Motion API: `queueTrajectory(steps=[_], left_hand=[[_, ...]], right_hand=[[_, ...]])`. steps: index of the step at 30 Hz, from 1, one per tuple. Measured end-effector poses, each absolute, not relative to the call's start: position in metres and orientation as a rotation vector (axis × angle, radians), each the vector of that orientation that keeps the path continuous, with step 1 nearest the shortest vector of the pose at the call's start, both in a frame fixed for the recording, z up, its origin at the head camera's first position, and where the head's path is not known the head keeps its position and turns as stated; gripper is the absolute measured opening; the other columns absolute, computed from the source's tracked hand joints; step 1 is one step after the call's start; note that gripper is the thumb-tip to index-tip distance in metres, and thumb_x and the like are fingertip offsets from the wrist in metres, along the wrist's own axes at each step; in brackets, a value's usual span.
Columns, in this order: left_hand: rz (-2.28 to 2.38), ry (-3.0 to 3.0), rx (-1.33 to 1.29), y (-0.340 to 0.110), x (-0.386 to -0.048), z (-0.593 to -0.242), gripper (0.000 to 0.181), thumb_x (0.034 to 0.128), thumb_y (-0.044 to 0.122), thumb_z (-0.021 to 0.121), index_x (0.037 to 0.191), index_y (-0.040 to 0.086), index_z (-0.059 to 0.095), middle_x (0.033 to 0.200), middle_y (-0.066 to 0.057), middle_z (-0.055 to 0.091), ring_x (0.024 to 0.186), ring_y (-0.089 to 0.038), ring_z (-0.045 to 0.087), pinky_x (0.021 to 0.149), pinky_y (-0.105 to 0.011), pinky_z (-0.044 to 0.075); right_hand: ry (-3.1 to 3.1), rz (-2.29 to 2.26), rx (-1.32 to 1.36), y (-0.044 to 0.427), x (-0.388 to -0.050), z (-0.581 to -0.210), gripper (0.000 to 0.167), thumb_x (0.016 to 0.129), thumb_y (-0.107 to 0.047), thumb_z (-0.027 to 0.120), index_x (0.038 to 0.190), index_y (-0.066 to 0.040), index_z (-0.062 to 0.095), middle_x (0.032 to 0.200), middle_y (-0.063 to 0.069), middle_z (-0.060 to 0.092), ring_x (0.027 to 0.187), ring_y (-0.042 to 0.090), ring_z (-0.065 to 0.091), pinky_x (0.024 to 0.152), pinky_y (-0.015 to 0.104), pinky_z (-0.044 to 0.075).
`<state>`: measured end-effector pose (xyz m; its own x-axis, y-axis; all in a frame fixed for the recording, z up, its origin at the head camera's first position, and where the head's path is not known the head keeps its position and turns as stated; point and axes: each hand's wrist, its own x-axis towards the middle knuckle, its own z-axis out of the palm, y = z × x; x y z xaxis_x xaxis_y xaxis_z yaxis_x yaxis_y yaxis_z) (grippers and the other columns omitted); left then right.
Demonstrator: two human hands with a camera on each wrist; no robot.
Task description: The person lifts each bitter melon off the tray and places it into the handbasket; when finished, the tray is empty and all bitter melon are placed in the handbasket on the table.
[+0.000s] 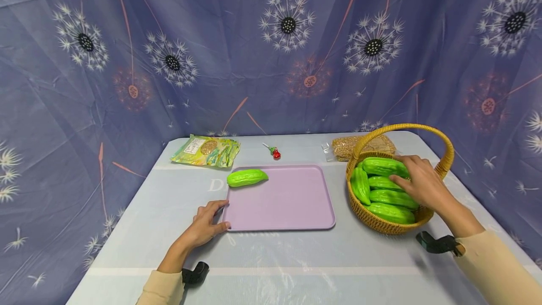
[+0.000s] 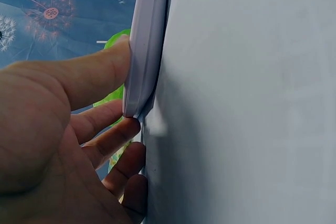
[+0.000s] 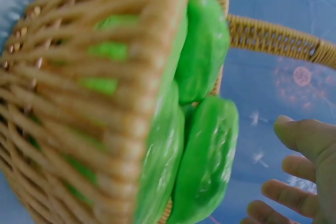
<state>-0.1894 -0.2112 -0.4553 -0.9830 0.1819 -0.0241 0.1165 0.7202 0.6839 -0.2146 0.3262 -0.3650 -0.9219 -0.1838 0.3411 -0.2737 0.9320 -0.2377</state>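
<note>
A lilac tray (image 1: 279, 196) lies on the table with one green bitter melon (image 1: 247, 178) at its back left corner. My left hand (image 1: 206, 222) touches the tray's left edge near the front corner. In the left wrist view, the thumb (image 2: 100, 74) lies along the tray's rim (image 2: 144, 51), fingers spread beside it. To the right stands a wicker basket (image 1: 372, 222) holding several bitter melons (image 1: 389, 196). Over its right side hovers my right hand (image 1: 419, 178). The right wrist view shows those fingers (image 3: 286, 190) apart from the melons (image 3: 207, 156), nothing between them.
A green-yellow food packet (image 1: 206, 151) lies at the back left. Behind the tray is a small red and green item (image 1: 274, 152) with a white stick. A clear bag of grain-like pieces (image 1: 344, 147) lies behind the basket, whose tall handle (image 1: 406, 127) arches over it.
</note>
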Motion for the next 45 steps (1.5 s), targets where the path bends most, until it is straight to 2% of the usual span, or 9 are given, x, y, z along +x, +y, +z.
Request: queueTrajectory(steps=[13,22,27,36,45], left_hand=[[1.112,2.826,0.239,-0.212,-0.190,-0.456,0.060,0.0819,0.023,0.071,0.136,0.013,0.047,0.139,-0.010,0.046,0.114,-0.027,0.038,0.087,-0.044,0.026],[1.116,2.822,0.243,-0.212,-0.189,-0.455,0.060,0.0823,0.023,0.071,0.136,0.013,0.047,0.139,-0.011,0.046,0.114,-0.028,0.037,0.087,-0.044,0.026],[1.119,2.820,0.245,-0.212,-0.189,-0.455,0.060,0.0822,0.024,0.071,0.136,0.013,0.047,0.140,-0.011,0.046,0.114,-0.028,0.037,0.086,-0.043,0.026],[1.136,2.815,0.251,-0.212,-0.190,-0.455,0.060,0.0821,0.023,0.071,0.136,0.013,0.047,0.139,-0.011,0.046,0.114,-0.027,0.037,0.087,-0.042,0.026],[1.127,2.818,0.243,-0.212,-0.190,-0.455,0.060,0.0821,0.024,0.071,0.136,0.014,0.047,0.140,-0.010,0.046,0.114,-0.026,0.037,0.087,-0.042,0.026]], right_hand=[[-2.626,0.461,0.498,0.294,-0.197,-0.357,0.050,0.084,-0.021,0.070,0.126,0.000,0.053,0.119,0.026,0.054,0.103,0.042,0.047,0.082,0.055,0.037],[-2.489,0.476,0.641,0.266,-0.194,-0.356,0.048,0.077,-0.011,0.075,0.119,0.000,0.057,0.110,0.021,0.058,0.105,0.039,0.050,0.085,0.052,0.038],[-2.449,0.491,0.696,0.251,-0.193,-0.358,0.048,0.075,-0.010,0.076,0.119,-0.002,0.057,0.109,0.017,0.060,0.102,0.034,0.050,0.083,0.050,0.040],[-2.428,0.511,0.782,0.223,-0.195,-0.365,0.049,0.077,-0.015,0.076,0.121,-0.005,0.058,0.111,0.010,0.061,0.100,0.024,0.050,0.082,0.044,0.041],[-2.431,0.502,0.864,0.194,-0.202,-0.372,0.049,0.078,-0.023,0.076,0.120,-0.005,0.059,0.114,0.010,0.060,0.103,0.026,0.051,0.084,0.044,0.043]])
